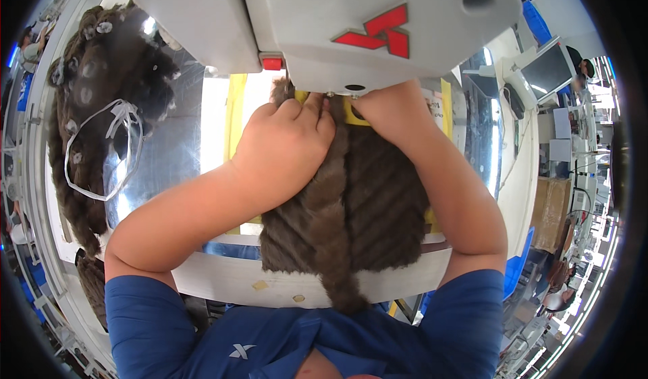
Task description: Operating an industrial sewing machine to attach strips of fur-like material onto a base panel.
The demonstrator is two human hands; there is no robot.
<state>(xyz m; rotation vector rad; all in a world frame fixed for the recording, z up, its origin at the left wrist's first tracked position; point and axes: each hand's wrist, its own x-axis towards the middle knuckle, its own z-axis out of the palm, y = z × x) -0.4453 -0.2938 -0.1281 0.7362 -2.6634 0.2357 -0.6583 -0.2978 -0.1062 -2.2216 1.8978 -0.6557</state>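
A white sewing machine head (439,14) fills the top centre. Beneath it lies a brown fur piece with diagonal ribs (385,217), with a narrow fur strip (334,230) running along its middle and over the front edge. My left hand (287,136) has its fingers curled together on the strip close to the machine's working point. My right hand (388,112) reaches under the machine head beside a yellow plate (356,121); its fingertips are hidden there, so its grip cannot be seen.
A pile of dark fur (88,48) with a loop of white tape (94,193) lies at the left. At the right are a screen (540,68), a cardboard box (550,213) and a blue bin (516,264). Other people work at both far edges.
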